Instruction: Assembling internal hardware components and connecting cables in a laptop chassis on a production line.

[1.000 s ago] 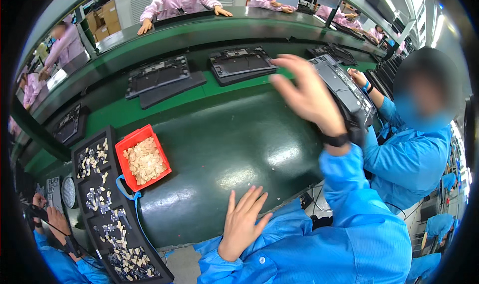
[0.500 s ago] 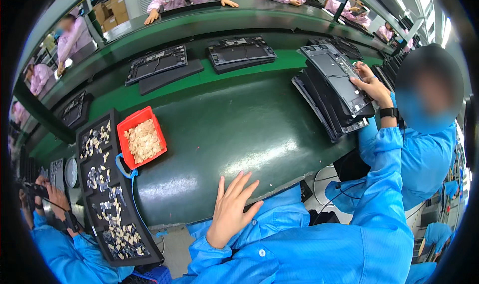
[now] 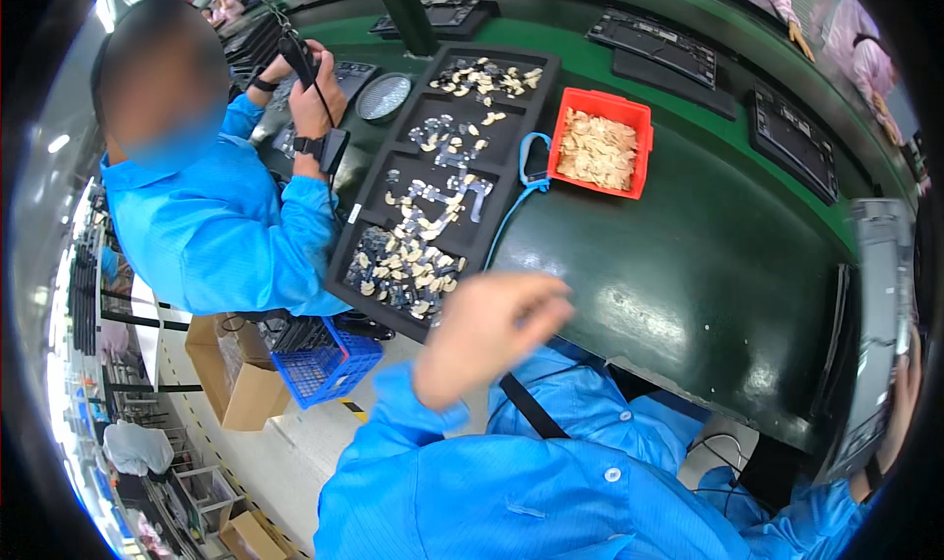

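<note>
My right hand (image 3: pixel 907 398), at the far right edge, grips a flat dark tablet-like device (image 3: pixel 870 334) with its inner parts exposed. The device is tipped up on its side, seen nearly edge-on. Smeared by motion, my left hand (image 3: pixel 501 329) hovers near the table's front edge, beside the near end of a black compartment tray (image 3: pixel 505 149). Its fingers look bent, but whether they hold anything cannot be made out. Small beige and dark pieces lie in the tray. Right of the tray stands a red bin (image 3: pixel 643 137) full of thin beige pieces.
Several similar opened devices (image 3: pixel 654 47) lie along the green line at the back. A blue strap (image 3: pixel 531 167) hangs beside the bin. A co-worker in blue (image 3: pixel 216 206) works at the left, near a round dish (image 3: pixel 383 98). A blue basket (image 3: pixel 329 363) and carton (image 3: pixel 236 373) stand on the floor.
The view has swung left. My right hand still holds the device, now more upright and at the right edge. My left hand has gone from spread fingers to a blurred, bent shape nearer the tray.
</note>
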### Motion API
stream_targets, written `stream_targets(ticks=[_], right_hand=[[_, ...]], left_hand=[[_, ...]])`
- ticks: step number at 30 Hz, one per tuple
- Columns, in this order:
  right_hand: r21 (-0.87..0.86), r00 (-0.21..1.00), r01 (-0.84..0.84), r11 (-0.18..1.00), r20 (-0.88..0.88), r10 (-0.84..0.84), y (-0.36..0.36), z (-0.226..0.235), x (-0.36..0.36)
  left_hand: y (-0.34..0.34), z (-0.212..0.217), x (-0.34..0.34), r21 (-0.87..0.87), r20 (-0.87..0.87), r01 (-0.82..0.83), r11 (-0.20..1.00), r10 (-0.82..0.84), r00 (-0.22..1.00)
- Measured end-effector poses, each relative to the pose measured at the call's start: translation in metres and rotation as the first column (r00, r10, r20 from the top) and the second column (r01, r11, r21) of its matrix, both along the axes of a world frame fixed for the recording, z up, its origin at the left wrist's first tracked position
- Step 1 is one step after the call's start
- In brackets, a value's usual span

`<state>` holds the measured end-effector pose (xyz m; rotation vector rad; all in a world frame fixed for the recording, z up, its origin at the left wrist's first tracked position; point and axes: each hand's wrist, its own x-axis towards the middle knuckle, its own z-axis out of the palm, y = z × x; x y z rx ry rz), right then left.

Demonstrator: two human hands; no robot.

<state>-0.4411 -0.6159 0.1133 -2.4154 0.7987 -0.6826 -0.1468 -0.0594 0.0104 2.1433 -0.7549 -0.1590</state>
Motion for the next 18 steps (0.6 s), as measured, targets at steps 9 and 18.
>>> stream_targets(ticks=[9, 18], right_hand=[[0.67, 0.84, -0.354, 0.653, -0.08, 0.537, 0.113, -0.116, 0.199], [0.034, 0.959, -0.285, 0.958, 0.003, 0.285, 0.158, -0.056, 0.206]], left_hand=[[0.057, -0.047, 0.124, 0.192, 0.432, -0.397, 0.897, 0.287, 0.855], [0.064, -0.037, 0.147, 0.099, 0.425, -0.274, 0.957, 0.208, 0.881]])
